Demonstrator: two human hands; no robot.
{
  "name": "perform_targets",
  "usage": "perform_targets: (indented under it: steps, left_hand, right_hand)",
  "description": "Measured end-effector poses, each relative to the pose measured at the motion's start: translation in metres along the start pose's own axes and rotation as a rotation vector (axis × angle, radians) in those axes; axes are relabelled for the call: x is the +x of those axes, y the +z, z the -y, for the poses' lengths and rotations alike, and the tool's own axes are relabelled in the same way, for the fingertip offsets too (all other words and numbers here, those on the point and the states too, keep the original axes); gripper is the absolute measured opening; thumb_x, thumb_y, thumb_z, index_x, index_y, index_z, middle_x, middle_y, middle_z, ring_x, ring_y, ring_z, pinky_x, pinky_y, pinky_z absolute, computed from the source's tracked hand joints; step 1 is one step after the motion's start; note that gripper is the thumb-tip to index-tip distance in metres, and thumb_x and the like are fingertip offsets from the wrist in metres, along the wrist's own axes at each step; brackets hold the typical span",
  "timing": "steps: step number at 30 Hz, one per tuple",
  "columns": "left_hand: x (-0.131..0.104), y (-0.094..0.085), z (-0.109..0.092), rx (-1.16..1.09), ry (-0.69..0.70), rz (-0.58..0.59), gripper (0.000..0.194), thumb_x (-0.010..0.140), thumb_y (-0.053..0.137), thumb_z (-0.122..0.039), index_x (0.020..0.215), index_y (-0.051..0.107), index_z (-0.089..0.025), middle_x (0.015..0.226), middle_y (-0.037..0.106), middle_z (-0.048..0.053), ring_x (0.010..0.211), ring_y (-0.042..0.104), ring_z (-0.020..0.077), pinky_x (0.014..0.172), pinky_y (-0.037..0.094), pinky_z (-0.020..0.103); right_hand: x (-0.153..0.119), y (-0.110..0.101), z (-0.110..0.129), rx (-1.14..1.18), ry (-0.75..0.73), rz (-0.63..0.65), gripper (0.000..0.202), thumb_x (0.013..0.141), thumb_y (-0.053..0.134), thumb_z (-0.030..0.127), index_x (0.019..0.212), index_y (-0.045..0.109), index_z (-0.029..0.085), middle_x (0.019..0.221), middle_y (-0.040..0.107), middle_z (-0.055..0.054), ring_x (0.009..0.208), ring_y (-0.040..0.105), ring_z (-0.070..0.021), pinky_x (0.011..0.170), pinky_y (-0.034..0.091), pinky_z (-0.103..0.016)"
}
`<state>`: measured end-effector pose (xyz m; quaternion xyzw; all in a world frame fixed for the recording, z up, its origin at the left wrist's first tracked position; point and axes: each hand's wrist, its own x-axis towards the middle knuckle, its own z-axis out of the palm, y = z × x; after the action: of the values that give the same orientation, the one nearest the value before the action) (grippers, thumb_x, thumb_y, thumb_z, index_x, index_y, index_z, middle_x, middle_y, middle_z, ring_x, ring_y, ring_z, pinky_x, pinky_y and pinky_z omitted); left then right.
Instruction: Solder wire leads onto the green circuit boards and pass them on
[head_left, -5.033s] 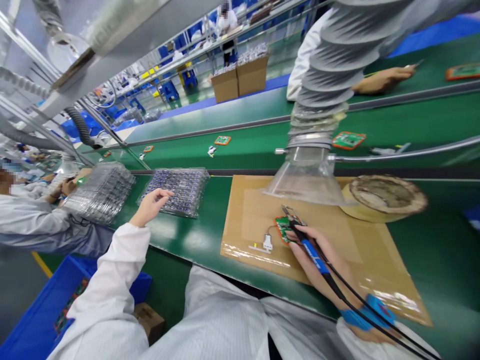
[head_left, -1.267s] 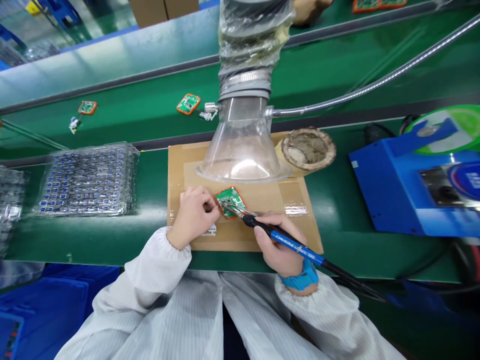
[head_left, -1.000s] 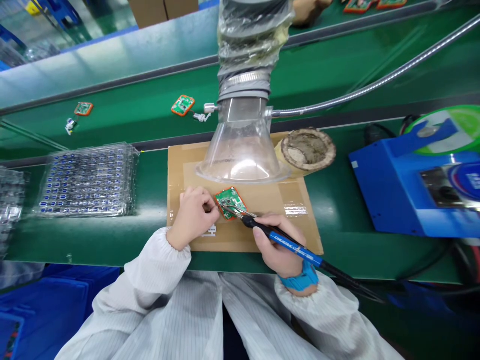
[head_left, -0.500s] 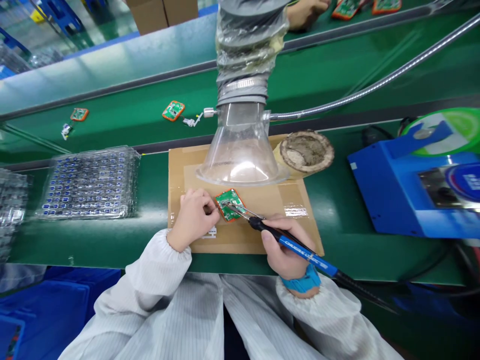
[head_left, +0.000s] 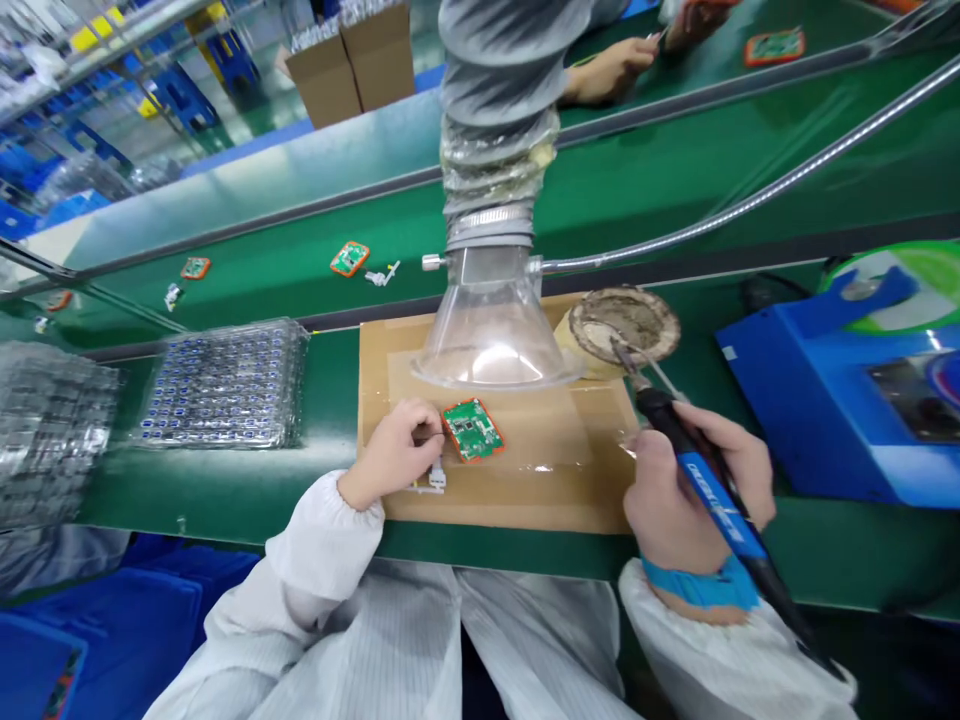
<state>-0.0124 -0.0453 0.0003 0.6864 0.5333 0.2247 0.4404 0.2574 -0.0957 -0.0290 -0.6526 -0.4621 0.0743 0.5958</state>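
circuit board (head_left: 473, 430): near side of clear hood (head_left: 495, 340) | left hand (head_left: 399, 450): front-left of hood, fingertips together, pinched item indiscernible | right hand (head_left: 673, 510): front-right of hood, clamped round soldering iron (head_left: 718, 503), tip-to-pot (head_left: 670, 325) contact unclear | white connector (head_left: 437, 476): partly covered

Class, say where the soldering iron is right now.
In the head view, the iron is right of centre, gripped in the person's right hand, its tip at the mouth of the round pot.

Rough-rimmed pot (head_left: 666, 335), smooth plastic hood (head_left: 491, 345)
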Motion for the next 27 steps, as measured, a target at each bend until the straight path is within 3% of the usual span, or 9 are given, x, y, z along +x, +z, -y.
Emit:
perform_targets:
  steps: [3, 6, 10, 13, 15, 18, 22, 24, 27]
  left_hand:
    - [0.007, -0.024, 0.007, -0.388, -0.209, 0.100, 0.018, 0.087, 0.063, -0.031, 0.079, 0.053, -0.019, 0.084, 0.065, 0.003, 0.080, 0.063, 0.0160, 0.079, 0.053, 0.032]
    - [0.025, -0.056, 0.016, -0.587, -0.390, 0.172, 0.029, 0.080, 0.075, -0.037, 0.080, 0.055, -0.017, 0.077, 0.066, 0.004, 0.067, 0.064, 0.0146, 0.069, 0.055, 0.030]
    - [0.073, -0.089, 0.020, -0.641, -0.393, 0.080, 0.032, 0.075, 0.080, -0.032, 0.077, 0.051, -0.017, 0.073, 0.066, 0.005, 0.056, 0.061, 0.0136, 0.058, 0.053, 0.029]
    - [0.126, -0.100, 0.015, -0.471, -0.307, -0.235, 0.027, 0.081, 0.073, -0.028, 0.077, 0.048, -0.018, 0.079, 0.067, 0.006, 0.065, 0.066, 0.0162, 0.068, 0.056, 0.032]
    - [0.161, -0.105, 0.013, -0.320, -0.231, -0.457, 0.020, 0.086, 0.067, -0.028, 0.081, 0.050, -0.018, 0.089, 0.068, 0.008, 0.085, 0.069, 0.0198, 0.082, 0.055, 0.035]
    - [0.193, -0.118, 0.020, -0.117, -0.177, -0.650, 0.010, 0.086, 0.064, -0.022, 0.091, 0.055, -0.019, 0.111, 0.068, 0.011, 0.122, 0.059, 0.0273, 0.104, 0.044, 0.040]
    - [0.195, -0.142, 0.048, 0.435, -0.309, -0.794, 0.003, 0.084, 0.061, -0.017, 0.087, 0.059, -0.018, 0.127, 0.062, 0.021, 0.134, 0.046, 0.0386, 0.111, 0.029, 0.053]
    - [0.188, -0.153, 0.063, 0.494, -0.355, -0.799, 0.006, 0.084, 0.062, -0.020, 0.081, 0.059, -0.017, 0.125, 0.061, 0.024, 0.130, 0.047, 0.0412, 0.107, 0.030, 0.054]
    - [0.178, -0.165, 0.075, 0.459, -0.355, -0.796, 0.020, 0.081, 0.067, -0.023, 0.067, 0.053, -0.018, 0.109, 0.065, 0.020, 0.119, 0.053, 0.0367, 0.100, 0.036, 0.045]
  right_hand:
    - [0.007, 0.003, -0.005, -0.035, -0.017, 0.054, 0.032, 0.085, 0.074, 0.031, 0.116, 0.072, 0.023, 0.114, 0.074, -0.014, 0.109, 0.072, -0.0338, 0.097, 0.056, -0.048]
    - [0.007, 0.006, -0.009, -0.030, 0.011, 0.096, 0.038, 0.085, 0.075, 0.031, 0.122, 0.071, 0.026, 0.120, 0.074, -0.012, 0.112, 0.072, -0.0346, 0.098, 0.055, -0.049]
    - [0.003, 0.007, -0.011, 0.008, 0.058, 0.072, 0.036, 0.086, 0.075, 0.035, 0.121, 0.072, 0.024, 0.117, 0.074, -0.013, 0.110, 0.072, -0.0348, 0.098, 0.056, -0.050]
    - [0.001, 0.006, -0.009, 0.010, 0.075, 0.055, 0.036, 0.089, 0.072, 0.041, 0.119, 0.071, 0.020, 0.113, 0.074, -0.013, 0.105, 0.073, -0.0325, 0.097, 0.056, -0.049]
    - [0.001, 0.006, -0.008, 0.010, 0.091, 0.057, 0.036, 0.091, 0.070, 0.044, 0.119, 0.070, 0.021, 0.113, 0.075, -0.011, 0.104, 0.072, -0.0308, 0.096, 0.056, -0.047]
    - [0.000, 0.005, -0.007, 0.000, 0.101, 0.060, 0.034, 0.091, 0.070, 0.047, 0.116, 0.071, 0.024, 0.113, 0.076, -0.009, 0.103, 0.073, -0.0299, 0.092, 0.057, -0.044]
    - [-0.002, 0.004, -0.007, 0.015, 0.093, 0.069, 0.032, 0.089, 0.072, 0.046, 0.112, 0.072, 0.024, 0.111, 0.076, -0.009, 0.099, 0.073, -0.0286, 0.086, 0.058, -0.041]
    - [-0.003, 0.005, -0.007, 0.029, 0.102, 0.063, 0.032, 0.088, 0.072, 0.045, 0.112, 0.072, 0.023, 0.109, 0.076, -0.009, 0.097, 0.073, -0.0282, 0.084, 0.058, -0.040]
    - [-0.004, 0.006, -0.005, 0.046, 0.139, 0.037, 0.032, 0.088, 0.072, 0.045, 0.113, 0.071, 0.024, 0.109, 0.075, -0.008, 0.095, 0.073, -0.0282, 0.082, 0.058, -0.041]
